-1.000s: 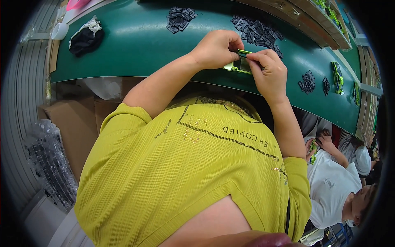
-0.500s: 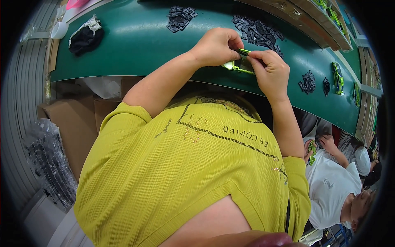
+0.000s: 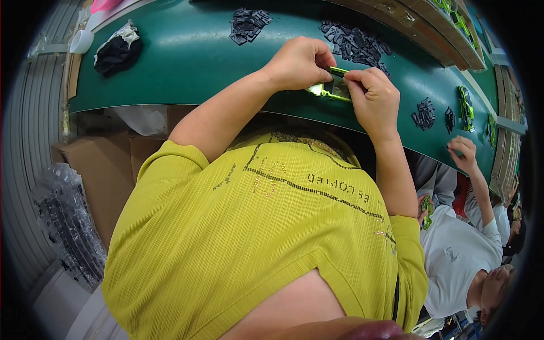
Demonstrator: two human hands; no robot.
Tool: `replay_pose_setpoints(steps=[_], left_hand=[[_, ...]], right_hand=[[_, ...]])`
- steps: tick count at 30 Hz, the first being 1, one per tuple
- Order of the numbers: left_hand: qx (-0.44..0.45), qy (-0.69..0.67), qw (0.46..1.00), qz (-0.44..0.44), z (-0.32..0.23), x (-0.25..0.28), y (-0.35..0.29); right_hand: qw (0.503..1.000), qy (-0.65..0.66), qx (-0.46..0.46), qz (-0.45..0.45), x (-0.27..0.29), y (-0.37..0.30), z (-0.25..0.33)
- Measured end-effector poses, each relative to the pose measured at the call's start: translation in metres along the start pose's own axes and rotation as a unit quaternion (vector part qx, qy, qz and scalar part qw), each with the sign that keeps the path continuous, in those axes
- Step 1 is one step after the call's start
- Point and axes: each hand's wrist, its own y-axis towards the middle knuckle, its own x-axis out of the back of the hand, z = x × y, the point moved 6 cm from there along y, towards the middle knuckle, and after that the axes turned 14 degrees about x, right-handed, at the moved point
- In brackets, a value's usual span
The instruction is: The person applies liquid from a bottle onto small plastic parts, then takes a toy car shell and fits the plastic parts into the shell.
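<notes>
Above the near edge of the table I hold a lime-green toy car body shell (image 3: pixel 335 97), tilted, with dark parts inside its frame. My left hand (image 3: pixel 301 63) is closed on its left end, thumb and fingers at the upper edge. My right hand (image 3: pixel 375 102) pinches at its right end with thumb and forefinger and covers that end. Whether a small black part sits between the right fingertips is too small to tell. Just beyond my hands lies a large pile of small flat black plastic parts (image 3: pixel 354 44).
On the green table (image 3: pixel 187 62) lie another black pile (image 3: pixel 249 25), a smaller one (image 3: pixel 424 114) and a green toy car (image 3: pixel 466 109). A black-and-white cloth (image 3: pixel 119 51) is at left. At right, a co-worker's hand (image 3: pixel 463 153) reaches over the table edge.
The right fingers have shifted slightly right, showing more of the shell. The co-worker at right has raised one hand to the table edge; the other still holds a green part.
</notes>
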Motion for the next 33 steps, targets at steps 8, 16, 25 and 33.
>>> replay_pose_setpoints(steps=[8, 16, 25, 33], left_hand=[[0.005, 0.012, 1.0, -0.015, -0.005, 0.005, -0.003], [-0.005, 0.01, 1.0, -0.029, 0.001, 0.006, -0.01], [-0.093, 0.056, 0.99, -0.091, 0.011, 0.027, -0.034], [-0.118, 0.024, 0.988, -0.092, 0.018, 0.027, -0.036]], right_hand=[[1.0, -0.004, 0.004, -0.007, 0.0, 0.001, 0.001], [0.987, 0.086, -0.12, -0.065, 0.028, 0.006, -0.033], [0.998, -0.028, -0.033, 0.034, -0.012, 0.072, -0.028], [0.984, 0.035, 0.01, 0.173, -0.122, 0.143, -0.013]])
